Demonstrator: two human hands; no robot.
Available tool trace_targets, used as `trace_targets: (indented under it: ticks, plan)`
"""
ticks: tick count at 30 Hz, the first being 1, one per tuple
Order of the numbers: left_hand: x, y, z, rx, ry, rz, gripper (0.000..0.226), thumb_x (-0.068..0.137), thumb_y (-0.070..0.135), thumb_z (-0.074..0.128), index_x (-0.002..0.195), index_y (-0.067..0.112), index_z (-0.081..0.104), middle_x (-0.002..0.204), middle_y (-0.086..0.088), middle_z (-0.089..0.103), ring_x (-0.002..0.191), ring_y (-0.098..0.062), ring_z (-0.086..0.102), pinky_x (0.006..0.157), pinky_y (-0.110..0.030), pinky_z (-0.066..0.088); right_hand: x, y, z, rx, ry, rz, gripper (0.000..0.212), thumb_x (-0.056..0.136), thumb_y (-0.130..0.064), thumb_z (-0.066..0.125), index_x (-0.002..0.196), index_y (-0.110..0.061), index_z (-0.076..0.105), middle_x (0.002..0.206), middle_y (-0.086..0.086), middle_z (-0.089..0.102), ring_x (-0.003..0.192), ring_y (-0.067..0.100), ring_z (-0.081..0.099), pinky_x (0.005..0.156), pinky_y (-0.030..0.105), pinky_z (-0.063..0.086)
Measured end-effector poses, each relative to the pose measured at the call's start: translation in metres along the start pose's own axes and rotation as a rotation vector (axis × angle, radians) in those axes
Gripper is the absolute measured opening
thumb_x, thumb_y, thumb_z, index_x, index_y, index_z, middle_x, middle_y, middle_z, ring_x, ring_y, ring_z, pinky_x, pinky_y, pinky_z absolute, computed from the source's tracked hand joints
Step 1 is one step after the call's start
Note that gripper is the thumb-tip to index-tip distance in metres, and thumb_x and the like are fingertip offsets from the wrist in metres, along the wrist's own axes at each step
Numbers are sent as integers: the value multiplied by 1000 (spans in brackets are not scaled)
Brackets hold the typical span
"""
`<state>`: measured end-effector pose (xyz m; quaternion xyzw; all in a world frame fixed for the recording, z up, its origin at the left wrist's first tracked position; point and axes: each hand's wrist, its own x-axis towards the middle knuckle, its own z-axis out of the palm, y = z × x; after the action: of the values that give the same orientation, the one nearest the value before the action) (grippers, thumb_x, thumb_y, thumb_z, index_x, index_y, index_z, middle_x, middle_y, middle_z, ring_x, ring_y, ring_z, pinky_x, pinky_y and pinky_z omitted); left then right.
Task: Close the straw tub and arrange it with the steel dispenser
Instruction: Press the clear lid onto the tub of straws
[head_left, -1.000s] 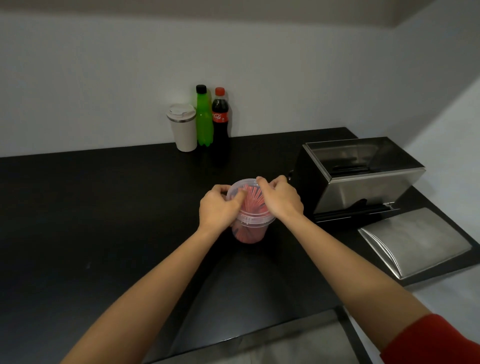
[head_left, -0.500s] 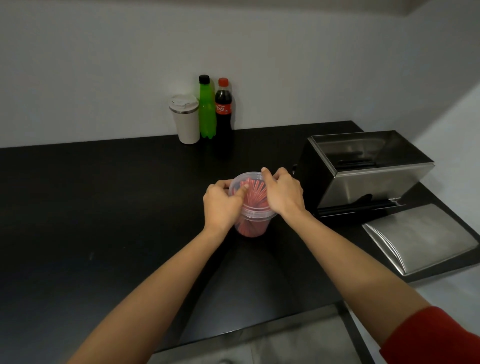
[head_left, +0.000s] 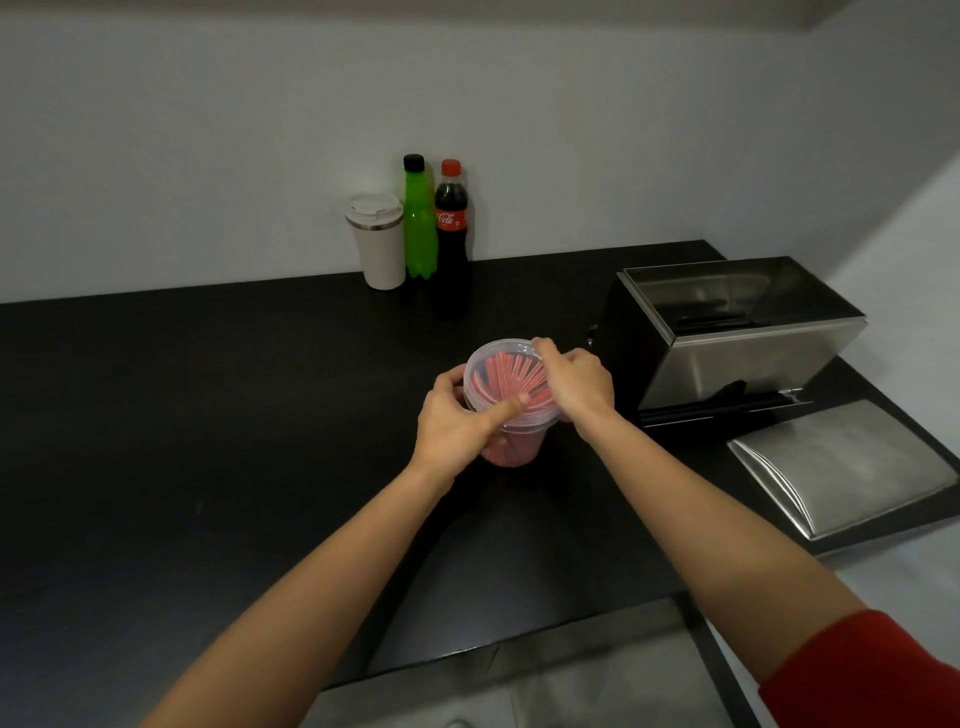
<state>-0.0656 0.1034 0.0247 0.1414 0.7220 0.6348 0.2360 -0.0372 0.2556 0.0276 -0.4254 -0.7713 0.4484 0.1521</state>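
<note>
A clear plastic straw tub (head_left: 511, 447) full of red straws stands on the black counter (head_left: 208, 415), with its clear lid (head_left: 498, 374) lying on top. My left hand (head_left: 457, 426) grips the tub's left side, thumb pressing on the lid's near edge. My right hand (head_left: 576, 384) holds the lid's right rim, fingers curled over its far edge. The steel dispenser (head_left: 727, 338) stands just right of the tub, its top open. Its steel cover (head_left: 841, 467) lies on the counter in front of it.
A white travel cup (head_left: 376, 241), a green bottle (head_left: 418, 218) and a cola bottle (head_left: 452, 223) stand together at the back wall. The counter's front edge runs below my forearms; its right end is just past the steel cover.
My left thumb has slid onto the lid's near edge and my right fingers have shifted along the far rim. The tub stays in the same spot.
</note>
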Motion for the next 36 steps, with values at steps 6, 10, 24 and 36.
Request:
trace_targets:
  ticks: [6,10,24,36]
  plan:
    - [-1,5,-3,-232,-138,-60,71,68,20,82,130,15,49,118,-7,63,83,-16,72,61,-21,55,-11,5,-8,50,-101,12,50,78,-59,60,105,-18,55,93,3,64,75,16,66,47,26,54]
    - [-3,4,1,-253,-129,-37,58,72,15,79,125,15,54,112,-5,66,85,-14,71,70,-30,59,-11,2,-5,-12,-40,-32,52,84,-61,50,104,-14,57,94,6,65,80,20,66,69,37,59]
    - [-3,4,-3,-423,-53,-221,69,65,22,83,124,7,49,101,-10,72,87,-19,72,70,-27,59,-28,5,-27,332,-382,152,55,52,-53,84,86,-23,52,88,0,64,77,12,65,44,21,51]
    - [-4,4,-2,-541,-82,-251,45,77,9,72,119,2,58,105,-14,71,88,-21,72,67,-28,59,-36,7,-38,750,-524,297,79,56,-3,80,123,-12,41,107,16,62,83,27,69,55,32,58]
